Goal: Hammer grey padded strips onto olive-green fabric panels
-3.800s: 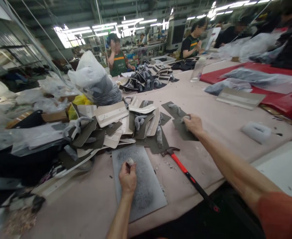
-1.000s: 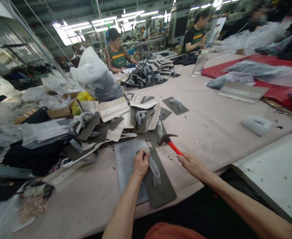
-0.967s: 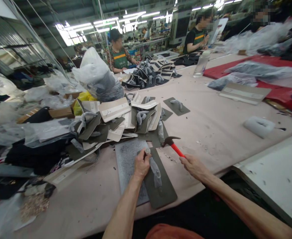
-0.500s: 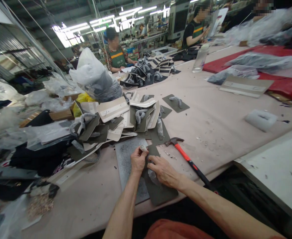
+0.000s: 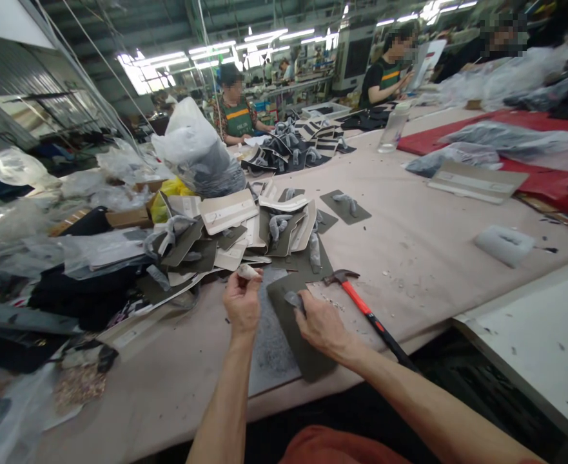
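Note:
My right hand (image 5: 321, 325) is closed round the plastic-wrapped handle (image 5: 293, 299) of a dark grey-green panel (image 5: 284, 328). This panel lies partly over a speckled grey board (image 5: 269, 348) at the table's front edge. To its left, my left hand (image 5: 242, 306) is raised above the board with its fingers curled together. A whitish piece (image 5: 248, 272) shows at those fingertips; I cannot tell whether it is a finger wrapping or something held. A claw hammer (image 5: 361, 303) with a red and black handle lies right of the panel, beside small scattered bits (image 5: 332, 299).
Beyond my hands, similar panels (image 5: 230, 209) with wrapped handles are piled up. Plastic bags (image 5: 191, 148) crowd the left side. At right lie a roll of clear wrap (image 5: 505, 245) and a beige panel (image 5: 477, 180). Two co-workers (image 5: 235, 109) are across the table.
My left hand has moved left, away from the panel. My right hand has gone from fingering the panel's middle to gripping its wrapped handle, and the panel has shifted slightly.

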{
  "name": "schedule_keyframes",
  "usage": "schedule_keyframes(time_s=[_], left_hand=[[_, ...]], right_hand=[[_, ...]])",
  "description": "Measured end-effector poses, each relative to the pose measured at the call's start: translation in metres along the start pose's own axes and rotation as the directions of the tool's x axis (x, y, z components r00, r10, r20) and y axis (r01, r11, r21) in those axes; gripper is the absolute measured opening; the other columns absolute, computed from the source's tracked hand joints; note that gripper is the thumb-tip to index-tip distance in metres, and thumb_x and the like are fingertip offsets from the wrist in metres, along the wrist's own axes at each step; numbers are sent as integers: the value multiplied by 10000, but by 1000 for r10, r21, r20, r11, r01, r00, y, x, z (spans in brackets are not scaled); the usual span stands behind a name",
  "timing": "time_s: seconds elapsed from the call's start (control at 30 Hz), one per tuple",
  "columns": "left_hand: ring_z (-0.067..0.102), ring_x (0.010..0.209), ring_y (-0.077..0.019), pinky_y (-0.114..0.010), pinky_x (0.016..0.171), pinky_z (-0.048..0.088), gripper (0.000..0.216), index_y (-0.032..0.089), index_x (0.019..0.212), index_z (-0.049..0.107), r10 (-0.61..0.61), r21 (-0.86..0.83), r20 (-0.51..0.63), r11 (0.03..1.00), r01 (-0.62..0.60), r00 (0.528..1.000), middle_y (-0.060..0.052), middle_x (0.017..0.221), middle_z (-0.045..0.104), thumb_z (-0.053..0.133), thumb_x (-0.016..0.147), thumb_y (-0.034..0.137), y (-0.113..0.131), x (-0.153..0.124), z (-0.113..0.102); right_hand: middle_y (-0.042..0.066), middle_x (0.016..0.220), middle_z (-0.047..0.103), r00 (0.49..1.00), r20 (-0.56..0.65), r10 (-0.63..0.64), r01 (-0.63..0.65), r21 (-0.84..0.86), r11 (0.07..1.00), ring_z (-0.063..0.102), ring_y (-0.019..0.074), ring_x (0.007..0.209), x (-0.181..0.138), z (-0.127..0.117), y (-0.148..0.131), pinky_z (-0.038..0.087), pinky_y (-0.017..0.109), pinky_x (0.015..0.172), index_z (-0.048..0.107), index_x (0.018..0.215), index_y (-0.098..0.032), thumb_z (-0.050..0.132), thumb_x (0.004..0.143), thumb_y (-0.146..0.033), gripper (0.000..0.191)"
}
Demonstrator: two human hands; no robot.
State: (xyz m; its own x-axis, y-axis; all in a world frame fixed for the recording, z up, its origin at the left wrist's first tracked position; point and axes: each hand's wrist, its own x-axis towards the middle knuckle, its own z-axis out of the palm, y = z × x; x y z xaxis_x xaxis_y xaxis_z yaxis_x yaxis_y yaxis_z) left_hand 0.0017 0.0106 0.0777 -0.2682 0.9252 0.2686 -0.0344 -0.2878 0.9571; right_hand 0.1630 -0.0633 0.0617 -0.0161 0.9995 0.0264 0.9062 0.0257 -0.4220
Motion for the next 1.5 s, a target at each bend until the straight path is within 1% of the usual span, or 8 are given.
schedule_keyframes(time_s=[0.23,0.47,0.73,0.9,1.13,1.27,1.33,1.5], left_hand=[[715,916,-193,-324,874,553,273,168,1021,663,-200,42,196,980,196,960,-81,994,764,691,808,336,-77,-25,20],[719,915,-195,-309,847,547,228,167,980,669,-255,188,240,959,213,937,-74,986,769,645,841,346,-96,-20,20],[712,945,-199,-317,893,529,191,182,999,667,-259,256,226,946,199,939,-70,1005,769,615,864,307,-95,-22,22],[707,921,-200,-304,854,534,154,198,978,673,-208,372,241,922,108,948,-52,978,772,594,856,252,-90,-23,26],[709,875,-211,-310,818,529,165,213,982,676,-121,450,237,893,2,964,-52,947,769,613,831,232,-95,-29,31],[697,872,-212,-315,822,514,185,214,1011,678,-78,486,280,871,-71,957,-52,944,759,620,843,266,-97,-32,30],[685,853,-207,-309,804,503,185,215,1011,675,-61,494,296,864,-98,953,-48,925,751,611,848,275,-97,-33,30],[643,725,-193,-290,714,470,112,214,888,677,-70,521,282,849,-91,957,-26,778,712,607,829,277,-94,-33,29]], right_hand=[[106,934,724,998,43,44,-53,222,974,687,241,839,-2,28,3,396,296,703,541,1210,-170,516,947,-351,320],[49,865,679,999,23,33,-40,525,850,621,178,736,3,22,31,444,285,686,572,1234,-160,489,961,-428,392],[154,1023,600,957,-135,258,-280,-182,943,577,270,900,-22,13,135,430,364,770,582,1151,-125,549,917,-354,330],[89,861,610,901,59,429,-429,-24,903,575,211,756,-28,9,160,385,307,650,584,961,-166,515,900,-318,178],[-64,611,422,731,583,354,-680,662,314,346,95,423,-16,-22,119,297,227,412,416,800,-235,437,876,-383,168],[-26,601,477,969,87,232,-239,575,783,412,122,486,-5,-52,82,302,246,474,428,779,-236,345,962,-495,329],[15,642,544,996,-70,52,-27,316,948,457,140,530,4,-62,69,290,271,525,453,803,-225,328,989,-449,317],[41,629,588,966,117,-229,240,-86,967,465,154,487,28,-87,51,178,306,509,512,869,-196,380,999,-324,226]])
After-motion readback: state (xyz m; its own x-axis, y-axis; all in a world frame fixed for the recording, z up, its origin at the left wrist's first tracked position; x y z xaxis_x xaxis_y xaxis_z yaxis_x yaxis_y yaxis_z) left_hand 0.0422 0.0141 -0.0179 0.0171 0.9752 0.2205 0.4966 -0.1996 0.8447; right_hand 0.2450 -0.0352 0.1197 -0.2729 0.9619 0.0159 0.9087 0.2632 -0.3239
